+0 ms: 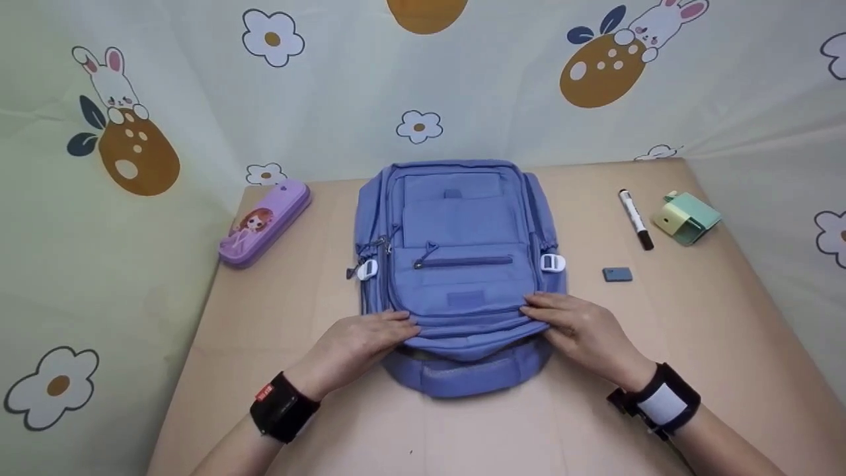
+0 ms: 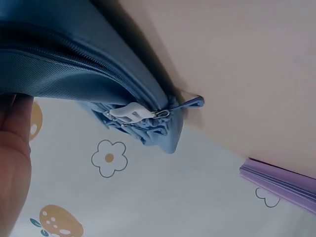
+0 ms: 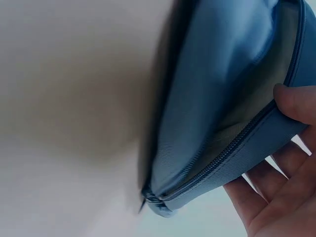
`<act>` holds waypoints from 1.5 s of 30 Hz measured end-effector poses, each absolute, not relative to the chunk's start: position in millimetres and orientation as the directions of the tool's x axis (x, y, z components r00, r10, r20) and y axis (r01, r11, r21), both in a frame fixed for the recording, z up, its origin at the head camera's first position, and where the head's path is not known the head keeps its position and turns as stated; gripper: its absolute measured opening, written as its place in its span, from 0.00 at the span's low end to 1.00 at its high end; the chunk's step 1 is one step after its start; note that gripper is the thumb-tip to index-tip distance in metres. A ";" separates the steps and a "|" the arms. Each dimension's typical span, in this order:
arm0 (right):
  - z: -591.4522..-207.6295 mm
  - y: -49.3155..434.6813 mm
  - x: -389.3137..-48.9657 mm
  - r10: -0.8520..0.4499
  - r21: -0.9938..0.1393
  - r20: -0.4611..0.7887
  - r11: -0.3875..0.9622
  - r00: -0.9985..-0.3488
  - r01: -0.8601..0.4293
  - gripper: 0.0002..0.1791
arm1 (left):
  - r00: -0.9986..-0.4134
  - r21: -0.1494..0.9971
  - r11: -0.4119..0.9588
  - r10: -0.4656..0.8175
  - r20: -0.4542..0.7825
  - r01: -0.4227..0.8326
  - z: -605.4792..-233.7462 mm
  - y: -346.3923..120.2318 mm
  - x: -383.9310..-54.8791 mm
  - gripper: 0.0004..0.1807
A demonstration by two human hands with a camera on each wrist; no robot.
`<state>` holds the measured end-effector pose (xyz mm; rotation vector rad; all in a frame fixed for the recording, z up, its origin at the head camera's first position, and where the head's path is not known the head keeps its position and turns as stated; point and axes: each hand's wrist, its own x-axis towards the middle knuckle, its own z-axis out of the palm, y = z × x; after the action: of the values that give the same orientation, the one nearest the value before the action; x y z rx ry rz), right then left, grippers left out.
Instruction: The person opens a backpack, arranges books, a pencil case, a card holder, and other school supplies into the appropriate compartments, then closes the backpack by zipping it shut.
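Note:
A blue backpack (image 1: 466,225) lies front side up on the table, its top end with the handle (image 1: 472,378) toward me. At the left of that end, my left hand (image 1: 360,340) grips the edge, fingers laid over the fabric and the thumb hidden in the head view. Opposite it, my right hand (image 1: 588,330) pinches the same edge. In the right wrist view, the thumb is on the rim beside an unzipped zipper (image 3: 232,148) and the fingers are behind the fabric. The pale lining (image 3: 252,98) shows through the gap.
A purple pencil case (image 1: 264,225) lies to the left of the backpack. On the right are a marker (image 1: 636,219), a small dark blue block (image 1: 617,274) and a green and yellow holder (image 1: 687,218). Patterned cloth (image 1: 330,99) hangs behind the table (image 1: 489,436).

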<state>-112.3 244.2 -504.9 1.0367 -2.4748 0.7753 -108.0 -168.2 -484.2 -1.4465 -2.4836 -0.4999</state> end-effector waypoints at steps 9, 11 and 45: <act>-519.6 244.2 -109.5 -0.570 -0.341 0.469 0.588 -0.674 -0.734 0.26 | -0.496 0.173 0.465 0.820 0.285 0.868 -493.7 -167.1 -106.7 0.18; -521.8 243.9 -109.4 -0.579 -0.349 0.454 0.584 -0.677 -0.733 0.26 | -0.501 0.170 0.471 0.825 0.263 0.866 -495.9 -167.3 -106.0 0.18; -436.6 203.5 -137.3 -0.796 -0.169 0.059 0.587 -0.603 -0.792 0.19 | -0.976 0.519 0.827 0.156 0.153 0.214 -488.7 -203.4 -178.3 0.19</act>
<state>-137.3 203.5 -436.6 1.4104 -2.8191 0.2814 -178.3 -203.4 -488.7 -0.2944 -2.9027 -0.8436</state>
